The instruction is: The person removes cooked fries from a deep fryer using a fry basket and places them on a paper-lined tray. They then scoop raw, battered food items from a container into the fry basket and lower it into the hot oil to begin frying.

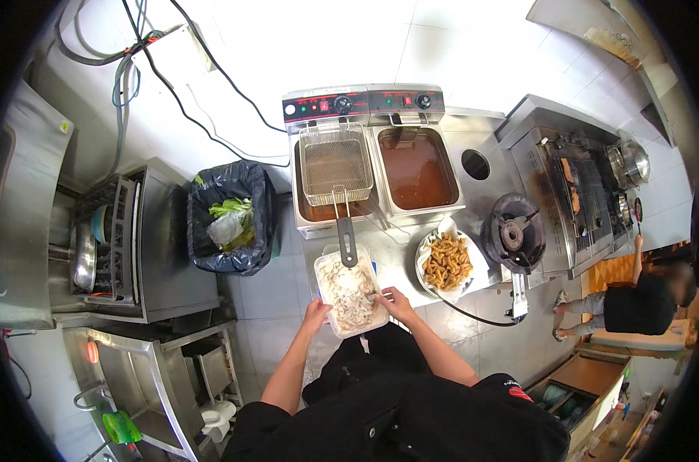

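Observation:
A clear plastic tub (352, 294) of pale, floury strips lies before me at the counter's front edge. My left hand (316, 316) grips its left rim. At its right side is my right hand (394, 304), fingers bent against the rim and the strips; whether they pinch a piece is too small to tell. Beyond the tub, a wire fryer basket (335, 161) hangs over the left oil well of a double electric fryer, its black handle (347, 242) reaching over the tub's far end. The right well (420, 167) holds brown oil. Fried pieces (446, 261) fill a paper-lined bowl right of the tub.
A gas burner (512, 232) stands right of the bowl, with a grill (586, 196) bearing browned food beyond. Left is a bin (234, 216) lined with a black bag. Another person (638, 303) stands at far right near the grill. A black hose (476, 317) curves below the counter edge.

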Tool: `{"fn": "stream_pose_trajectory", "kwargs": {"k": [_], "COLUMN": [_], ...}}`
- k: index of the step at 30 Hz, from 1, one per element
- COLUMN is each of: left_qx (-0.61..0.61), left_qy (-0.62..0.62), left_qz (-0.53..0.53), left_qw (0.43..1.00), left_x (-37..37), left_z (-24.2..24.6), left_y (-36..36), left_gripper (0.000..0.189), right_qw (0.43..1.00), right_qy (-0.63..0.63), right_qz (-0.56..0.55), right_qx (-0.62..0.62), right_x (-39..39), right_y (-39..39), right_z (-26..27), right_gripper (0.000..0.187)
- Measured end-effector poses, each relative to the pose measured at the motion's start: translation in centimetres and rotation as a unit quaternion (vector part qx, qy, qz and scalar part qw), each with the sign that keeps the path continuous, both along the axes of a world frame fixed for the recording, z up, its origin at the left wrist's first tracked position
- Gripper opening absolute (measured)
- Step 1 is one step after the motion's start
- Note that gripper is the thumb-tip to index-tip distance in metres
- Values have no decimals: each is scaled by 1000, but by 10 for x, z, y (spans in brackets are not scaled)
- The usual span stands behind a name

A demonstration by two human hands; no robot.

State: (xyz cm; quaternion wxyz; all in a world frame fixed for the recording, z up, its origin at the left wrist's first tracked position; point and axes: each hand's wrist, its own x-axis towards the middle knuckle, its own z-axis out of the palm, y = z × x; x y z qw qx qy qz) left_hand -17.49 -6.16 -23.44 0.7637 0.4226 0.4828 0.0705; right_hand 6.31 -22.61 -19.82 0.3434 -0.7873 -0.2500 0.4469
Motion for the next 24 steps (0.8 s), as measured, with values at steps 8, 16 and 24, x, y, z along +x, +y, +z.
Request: {"fn": "stream_pose_trajectory", "kwargs": {"k": [8, 16, 24], "left_qx": [84, 142, -51], "left_qy": [116, 29, -65], "left_qz": [-40, 121, 58], "left_qw": [989, 982, 995], "left_x": [11, 120, 171], "left_z": [-9, 176, 197], "left_y": [20, 61, 110], "left_gripper": [25, 39, 30], "right_qw": [993, 997, 998], "right_qy": [90, 8, -54], "right_qz": [53, -34, -2], "right_qx": [58, 64, 44], "right_x": [11, -1, 13], "right_y": [12, 10, 22], "right_z": [-60, -87, -45], "right_gripper": [27, 35, 49]}}
